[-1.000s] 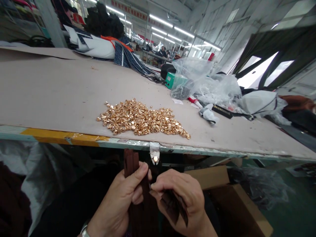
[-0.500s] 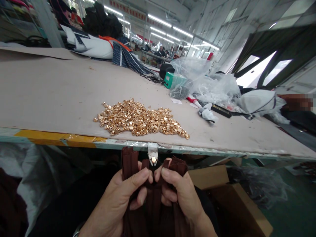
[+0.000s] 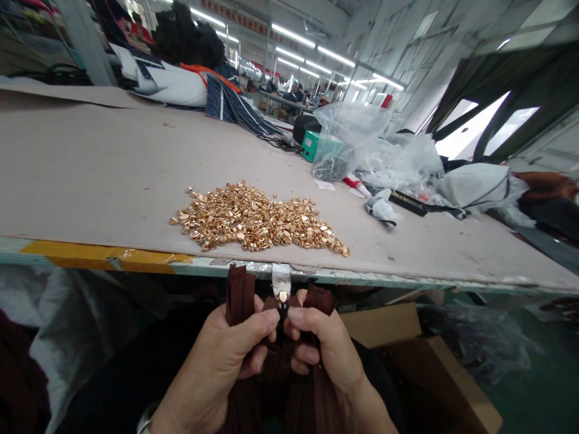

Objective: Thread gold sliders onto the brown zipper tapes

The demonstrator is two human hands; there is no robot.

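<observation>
My left hand [image 3: 228, 346] is closed on brown zipper tapes [image 3: 240, 294], the thumb pressed over the folded fingers. My right hand [image 3: 337, 346] pinches more brown zipper tapes [image 3: 320, 299] in the same way. Both sets of fingertips nearly meet just below a gold zipper slider [image 3: 283, 296]. That slider sits in a small metal holder [image 3: 281, 277] fixed to the table's front edge. Tape ends reach up to the slider; whether they are inside it I cannot tell. A heap of gold zipper sliders [image 3: 257, 217] lies on the table behind the holder.
The table [image 3: 90, 175] has yellow tape [image 3: 113, 256] along its front edge. At the back right are a green box [image 3: 310, 146], clear plastic bags [image 3: 362, 138] and a black case [image 3: 407, 203]. Striped fabric [image 3: 235, 108] lies at the back. Below right stands a cardboard box [image 3: 384, 325].
Both hands have come closer together around the slider, the left shifting slightly right and the right slightly left. The tape ends are nearer the slider.
</observation>
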